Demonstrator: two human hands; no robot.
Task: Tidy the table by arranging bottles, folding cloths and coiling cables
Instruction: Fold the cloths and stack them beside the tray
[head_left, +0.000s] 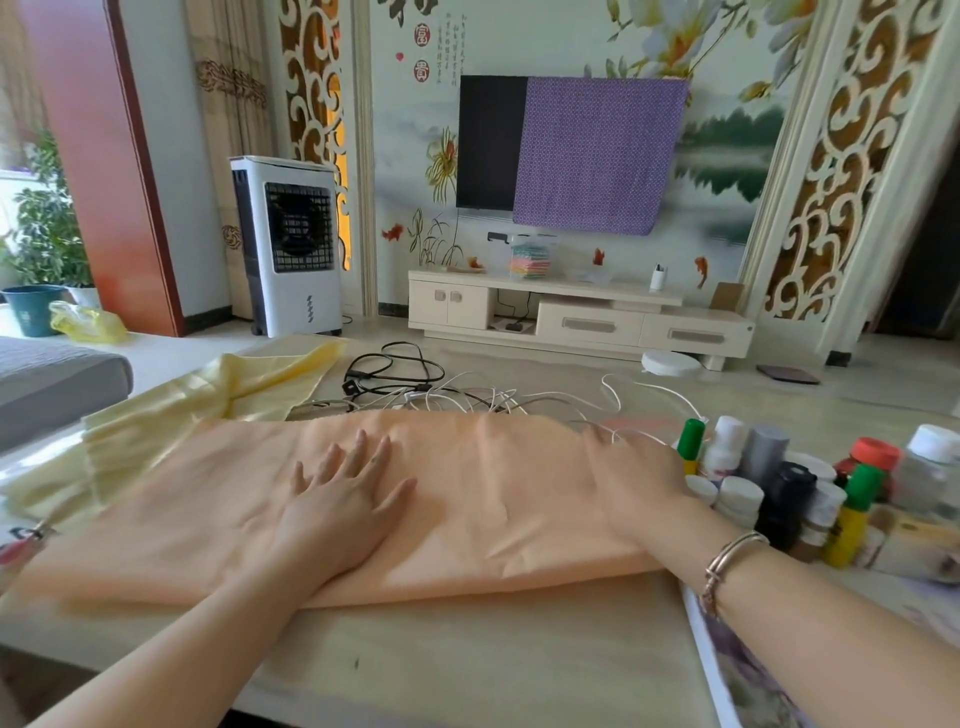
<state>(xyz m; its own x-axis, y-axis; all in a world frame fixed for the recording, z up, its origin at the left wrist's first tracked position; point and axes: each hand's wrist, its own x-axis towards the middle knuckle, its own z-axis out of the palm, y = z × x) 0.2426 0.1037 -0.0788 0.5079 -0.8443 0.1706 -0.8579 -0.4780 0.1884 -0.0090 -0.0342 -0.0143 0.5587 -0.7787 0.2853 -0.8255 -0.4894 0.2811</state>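
Both hands flat, fingers straight, on the orange cloth (467, 499) spread over the tabletop (467, 660): left hand (340, 499) spread mid-cloth, right hand (636, 478) pressing its right end. Yellow cloth (208, 395) rumpled behind left; tangled cables (431, 389) beyond; bottles (779, 483) clustered just right.
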